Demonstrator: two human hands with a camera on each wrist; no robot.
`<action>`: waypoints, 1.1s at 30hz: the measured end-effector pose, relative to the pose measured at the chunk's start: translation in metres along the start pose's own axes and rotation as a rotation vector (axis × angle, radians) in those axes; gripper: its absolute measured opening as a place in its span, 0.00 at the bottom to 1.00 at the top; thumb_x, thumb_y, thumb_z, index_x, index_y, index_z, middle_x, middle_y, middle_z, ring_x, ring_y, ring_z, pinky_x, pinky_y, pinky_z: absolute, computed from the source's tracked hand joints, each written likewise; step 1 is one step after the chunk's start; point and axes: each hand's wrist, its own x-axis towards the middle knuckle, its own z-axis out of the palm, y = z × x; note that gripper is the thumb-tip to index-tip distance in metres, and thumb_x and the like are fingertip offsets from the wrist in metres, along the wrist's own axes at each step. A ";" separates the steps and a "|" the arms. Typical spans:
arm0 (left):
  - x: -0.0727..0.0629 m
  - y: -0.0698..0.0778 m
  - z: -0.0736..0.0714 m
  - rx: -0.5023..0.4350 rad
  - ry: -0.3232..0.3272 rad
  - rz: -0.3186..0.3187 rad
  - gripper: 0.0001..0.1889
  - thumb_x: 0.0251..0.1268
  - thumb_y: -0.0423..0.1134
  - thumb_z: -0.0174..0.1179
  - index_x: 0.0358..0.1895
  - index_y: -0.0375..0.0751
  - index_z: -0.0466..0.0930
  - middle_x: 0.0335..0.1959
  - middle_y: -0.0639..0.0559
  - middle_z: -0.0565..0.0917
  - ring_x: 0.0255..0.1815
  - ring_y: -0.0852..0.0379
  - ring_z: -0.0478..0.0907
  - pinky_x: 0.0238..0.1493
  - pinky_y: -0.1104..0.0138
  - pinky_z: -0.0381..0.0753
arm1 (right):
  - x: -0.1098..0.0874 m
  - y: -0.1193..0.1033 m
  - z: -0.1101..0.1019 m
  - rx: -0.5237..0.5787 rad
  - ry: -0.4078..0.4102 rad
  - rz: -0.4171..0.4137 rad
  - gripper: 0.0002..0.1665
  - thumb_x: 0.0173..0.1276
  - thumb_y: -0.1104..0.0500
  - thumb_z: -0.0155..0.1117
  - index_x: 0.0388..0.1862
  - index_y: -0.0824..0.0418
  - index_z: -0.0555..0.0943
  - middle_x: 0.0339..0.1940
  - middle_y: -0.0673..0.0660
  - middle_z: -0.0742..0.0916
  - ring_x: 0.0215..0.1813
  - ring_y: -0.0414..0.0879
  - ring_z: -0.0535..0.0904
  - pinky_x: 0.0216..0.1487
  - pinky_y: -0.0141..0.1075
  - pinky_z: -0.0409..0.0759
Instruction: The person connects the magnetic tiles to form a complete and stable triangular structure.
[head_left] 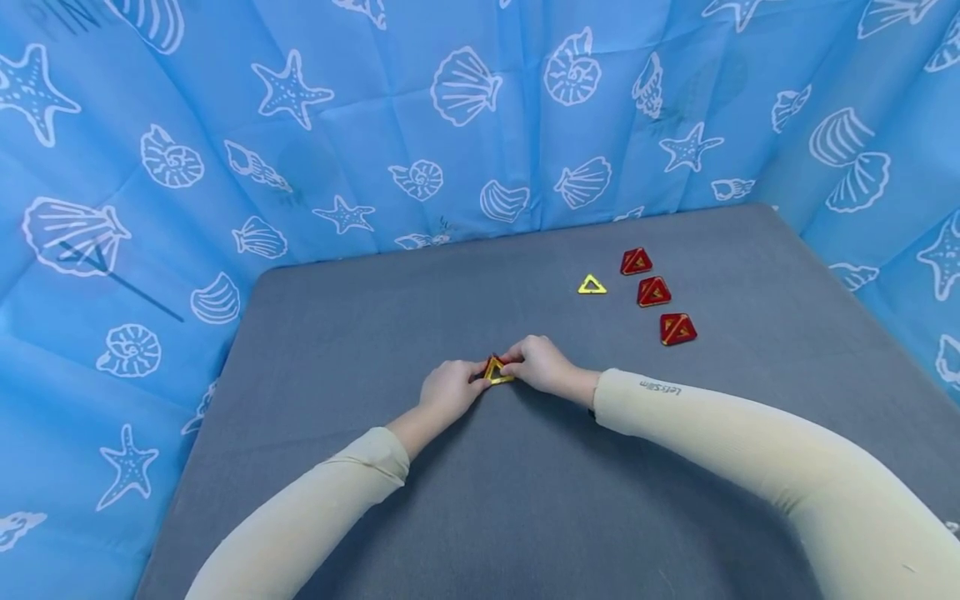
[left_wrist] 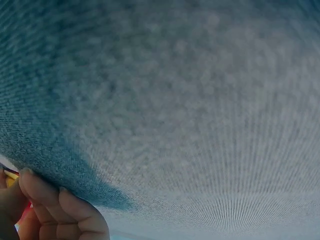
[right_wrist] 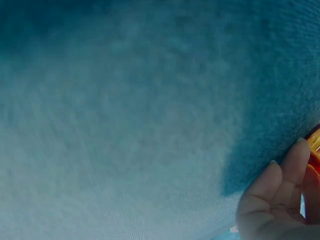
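Note:
A yellow triangular frame [head_left: 500, 381] with an open middle is held between both hands near the middle of the grey table, with red showing at its upper edge. My left hand [head_left: 448, 390] pinches its left side between thumb and fingers. From the right, my right hand [head_left: 543, 365] pinches the other side. Only a sliver of the yellow piece [left_wrist: 11, 178] shows beside the left hand [left_wrist: 65, 215] in the left wrist view. At the right wrist view's edge, yellow and red parts [right_wrist: 315, 142] meet the fingertips of the right hand [right_wrist: 280, 195]; the rest is cut off.
A yellow triangle [head_left: 592, 290] lies farther back on the grey table [head_left: 420, 317]. To its right, three red four-sided pieces [head_left: 637, 261], each with a diagonal line and yellowish marks, form a slanting row. A blue curtain [head_left: 360, 108] with white shells surrounds the table's back and sides.

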 end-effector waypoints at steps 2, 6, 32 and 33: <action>0.000 0.001 0.000 0.002 -0.003 -0.005 0.20 0.68 0.45 0.61 0.61 0.47 0.79 0.52 0.48 0.84 0.46 0.51 0.83 0.35 0.59 0.78 | 0.000 0.001 0.000 -0.012 0.006 -0.008 0.11 0.67 0.65 0.65 0.44 0.71 0.86 0.38 0.62 0.88 0.35 0.45 0.82 0.34 0.34 0.78; 0.001 0.003 0.000 -0.003 -0.002 -0.013 0.19 0.69 0.44 0.61 0.61 0.47 0.80 0.52 0.48 0.84 0.45 0.51 0.83 0.34 0.60 0.79 | 0.000 0.003 0.001 -0.024 0.009 -0.029 0.10 0.68 0.65 0.64 0.42 0.71 0.86 0.37 0.61 0.88 0.32 0.43 0.81 0.33 0.34 0.78; 0.004 0.000 0.001 -0.201 0.031 -0.041 0.14 0.59 0.36 0.70 0.46 0.33 0.85 0.31 0.50 0.82 0.32 0.57 0.76 0.37 0.64 0.76 | -0.002 0.004 0.007 -0.194 0.000 -0.113 0.11 0.62 0.66 0.70 0.43 0.71 0.86 0.37 0.61 0.86 0.40 0.50 0.82 0.41 0.41 0.79; 0.005 0.000 0.001 -0.206 0.035 -0.046 0.13 0.59 0.36 0.70 0.44 0.33 0.85 0.31 0.50 0.83 0.32 0.57 0.77 0.36 0.64 0.77 | -0.002 0.004 0.008 -0.197 0.003 -0.116 0.11 0.62 0.66 0.70 0.43 0.71 0.86 0.37 0.61 0.85 0.40 0.50 0.82 0.41 0.41 0.79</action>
